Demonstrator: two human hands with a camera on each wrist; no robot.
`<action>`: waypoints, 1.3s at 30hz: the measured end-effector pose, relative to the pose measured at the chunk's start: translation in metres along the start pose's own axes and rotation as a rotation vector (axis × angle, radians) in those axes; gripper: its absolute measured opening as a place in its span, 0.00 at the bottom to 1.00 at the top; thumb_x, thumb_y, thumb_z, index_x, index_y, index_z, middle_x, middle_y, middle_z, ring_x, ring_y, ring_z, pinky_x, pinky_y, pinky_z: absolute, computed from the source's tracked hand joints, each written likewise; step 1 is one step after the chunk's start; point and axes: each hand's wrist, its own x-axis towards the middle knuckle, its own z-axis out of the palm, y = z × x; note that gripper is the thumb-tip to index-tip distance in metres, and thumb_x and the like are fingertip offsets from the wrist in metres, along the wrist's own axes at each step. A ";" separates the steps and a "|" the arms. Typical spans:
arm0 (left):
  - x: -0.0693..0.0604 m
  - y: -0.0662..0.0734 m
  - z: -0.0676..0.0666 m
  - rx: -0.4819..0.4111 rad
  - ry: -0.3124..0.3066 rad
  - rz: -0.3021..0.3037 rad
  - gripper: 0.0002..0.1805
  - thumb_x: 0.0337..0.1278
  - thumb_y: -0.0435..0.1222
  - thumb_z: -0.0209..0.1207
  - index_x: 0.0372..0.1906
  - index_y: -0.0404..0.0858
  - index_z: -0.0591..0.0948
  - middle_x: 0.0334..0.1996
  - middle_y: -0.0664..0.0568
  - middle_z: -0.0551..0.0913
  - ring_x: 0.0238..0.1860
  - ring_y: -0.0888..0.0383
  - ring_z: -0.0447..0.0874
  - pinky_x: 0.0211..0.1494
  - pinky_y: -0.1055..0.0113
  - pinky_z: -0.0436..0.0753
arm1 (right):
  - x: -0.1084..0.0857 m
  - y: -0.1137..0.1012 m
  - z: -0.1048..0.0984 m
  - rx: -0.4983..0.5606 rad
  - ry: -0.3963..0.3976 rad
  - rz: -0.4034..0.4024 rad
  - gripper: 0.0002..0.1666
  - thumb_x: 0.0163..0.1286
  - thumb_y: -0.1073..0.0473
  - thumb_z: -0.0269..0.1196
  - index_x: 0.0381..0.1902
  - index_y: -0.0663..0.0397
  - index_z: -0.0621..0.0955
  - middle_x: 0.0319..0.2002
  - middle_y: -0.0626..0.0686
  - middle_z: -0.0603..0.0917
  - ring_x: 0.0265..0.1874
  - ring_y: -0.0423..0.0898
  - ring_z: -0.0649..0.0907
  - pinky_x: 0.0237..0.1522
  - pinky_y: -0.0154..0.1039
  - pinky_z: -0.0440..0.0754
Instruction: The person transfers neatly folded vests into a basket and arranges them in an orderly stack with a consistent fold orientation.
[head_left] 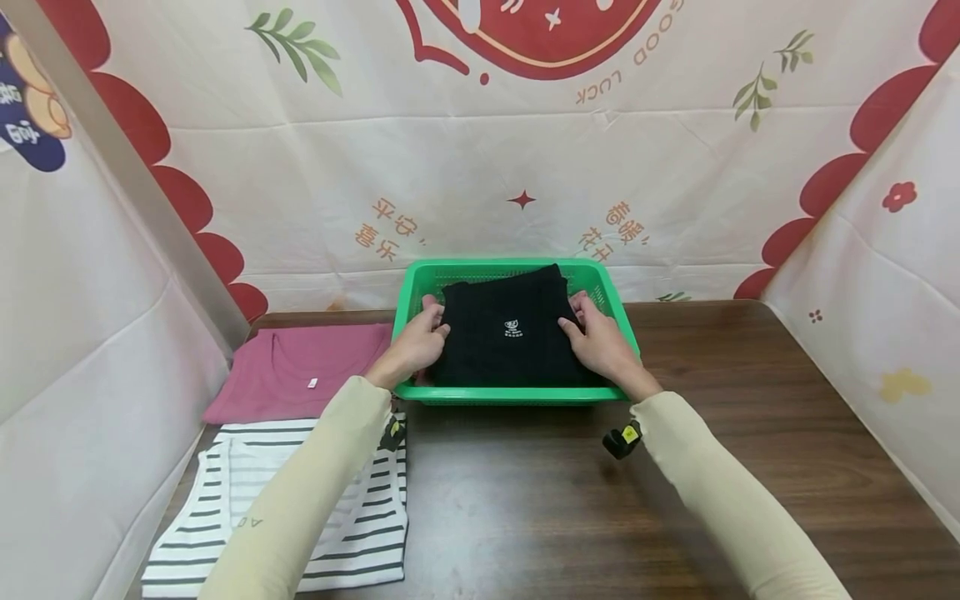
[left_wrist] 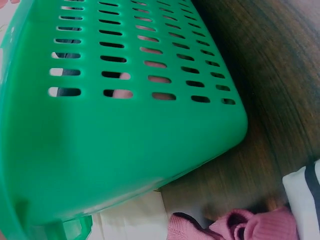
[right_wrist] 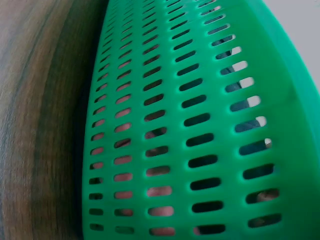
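A folded black garment (head_left: 502,342) with a small white print lies in the green basket (head_left: 517,395) in the head view. At its left edge the left hand (head_left: 420,337) grips the cloth, thumb on top. The right hand (head_left: 600,340) holds the opposite edge, its thumb also over the fabric. Both wrist views are filled by the outer wall of the basket (left_wrist: 125,135), (right_wrist: 200,120), its slots showing bits of dark and pinkish stuff; neither hand can be made out clearly there.
A folded pink garment (head_left: 300,367) lies left of the basket, and a black-and-white striped one (head_left: 360,542) in front of it, partly under the left sleeve. Printed cloth (head_left: 480,167) hangs behind the brown table (head_left: 510,500) and along both sides.
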 end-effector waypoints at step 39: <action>0.002 -0.002 0.014 0.022 0.064 -0.014 0.26 0.74 0.31 0.43 0.73 0.33 0.62 0.70 0.36 0.66 0.72 0.46 0.63 0.72 0.50 0.65 | 0.008 0.008 0.005 -0.237 -0.109 -0.050 0.17 0.78 0.55 0.52 0.54 0.62 0.66 0.31 0.65 0.82 0.25 0.56 0.83 0.30 0.50 0.78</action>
